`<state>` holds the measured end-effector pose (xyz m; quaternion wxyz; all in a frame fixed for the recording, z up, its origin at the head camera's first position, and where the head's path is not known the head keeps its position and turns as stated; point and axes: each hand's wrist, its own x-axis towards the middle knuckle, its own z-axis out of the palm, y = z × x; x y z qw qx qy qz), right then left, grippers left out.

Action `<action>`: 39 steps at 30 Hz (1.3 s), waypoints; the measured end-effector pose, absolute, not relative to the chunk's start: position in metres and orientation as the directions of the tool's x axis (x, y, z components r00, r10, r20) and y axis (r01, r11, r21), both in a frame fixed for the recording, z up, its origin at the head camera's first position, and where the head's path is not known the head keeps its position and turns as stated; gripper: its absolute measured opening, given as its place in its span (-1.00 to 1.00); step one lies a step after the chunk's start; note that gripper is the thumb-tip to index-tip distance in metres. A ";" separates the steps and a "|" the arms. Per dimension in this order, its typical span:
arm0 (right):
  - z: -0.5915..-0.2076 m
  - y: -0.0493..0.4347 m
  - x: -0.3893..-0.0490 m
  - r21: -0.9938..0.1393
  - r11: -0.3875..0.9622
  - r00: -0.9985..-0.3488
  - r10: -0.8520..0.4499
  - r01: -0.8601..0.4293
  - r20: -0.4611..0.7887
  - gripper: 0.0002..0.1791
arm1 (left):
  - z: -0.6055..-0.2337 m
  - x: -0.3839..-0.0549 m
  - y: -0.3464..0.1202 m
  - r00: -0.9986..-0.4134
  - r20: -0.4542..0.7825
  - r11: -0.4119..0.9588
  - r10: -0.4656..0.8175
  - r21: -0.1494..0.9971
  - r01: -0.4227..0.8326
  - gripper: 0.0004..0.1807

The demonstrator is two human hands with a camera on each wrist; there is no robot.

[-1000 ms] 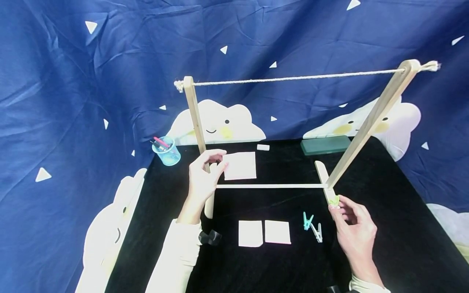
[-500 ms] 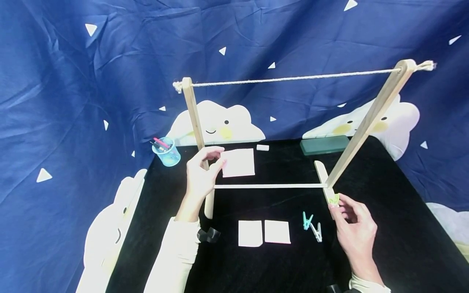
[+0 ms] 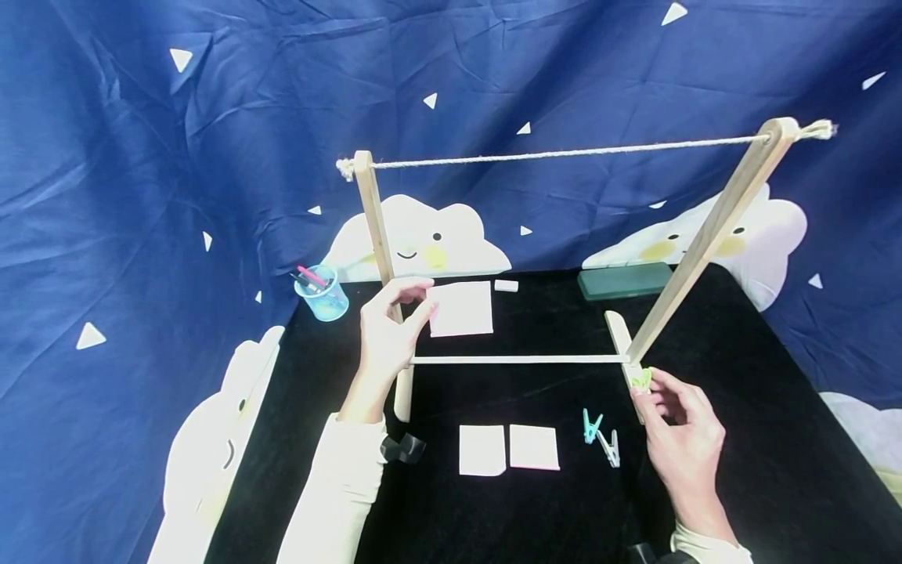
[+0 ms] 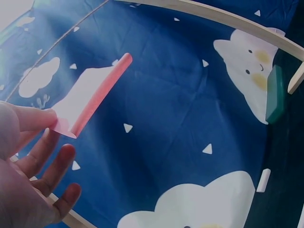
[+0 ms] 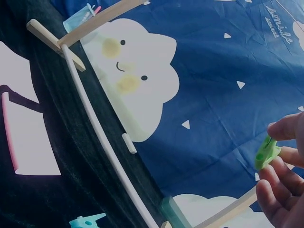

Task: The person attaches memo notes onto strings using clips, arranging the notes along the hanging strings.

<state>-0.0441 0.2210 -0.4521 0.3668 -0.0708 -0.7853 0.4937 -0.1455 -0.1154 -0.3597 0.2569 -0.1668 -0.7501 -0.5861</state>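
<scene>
Between thumb and fingers, my left hand [image 3: 386, 333] pinches a sheet of paper [image 3: 461, 309] by its left edge, near the left post of a wooden frame [image 3: 373, 204]. In the left wrist view the paper [image 4: 85, 97] is white with a pinkish-red curled edge. My right hand [image 3: 685, 435] pinches a green clothespin [image 5: 267, 151] by the frame's right foot. A white string [image 3: 564, 153] runs between the tops of the two posts. Left of that hand lie a teal clothespin [image 3: 591, 426] and a grey clothespin [image 3: 610, 449] on the black table.
Two white paper squares [image 3: 482, 450] lie side by side at the front. A blue mesh cup [image 3: 324, 298] with pens stands back left. A small white block [image 3: 506, 286] and a green case [image 3: 625, 281] are at the back. A low crossbar [image 3: 521, 359] joins the frame's feet.
My left hand and the paper have risen slightly in the head view. The right hand with the green clothespin has shifted up very little.
</scene>
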 end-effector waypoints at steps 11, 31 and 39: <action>-0.448 0.219 -0.045 -0.831 0.503 -0.726 0.476 -0.239 0.497 -0.58 | -0.353 -0.147 -0.115 -0.814 0.578 0.231 -0.063 0.802 0.551 -0.74; -0.439 0.217 -0.047 -0.826 0.494 -0.721 0.463 -0.272 0.515 -0.61 | -0.341 -0.150 -0.112 -0.795 0.604 0.229 -0.051 0.782 0.579 -0.73; -0.439 0.217 -0.047 -0.828 0.486 -0.724 0.461 -0.279 0.514 -0.61 | -0.340 -0.151 -0.113 -0.786 0.616 0.227 -0.052 0.774 0.592 -0.72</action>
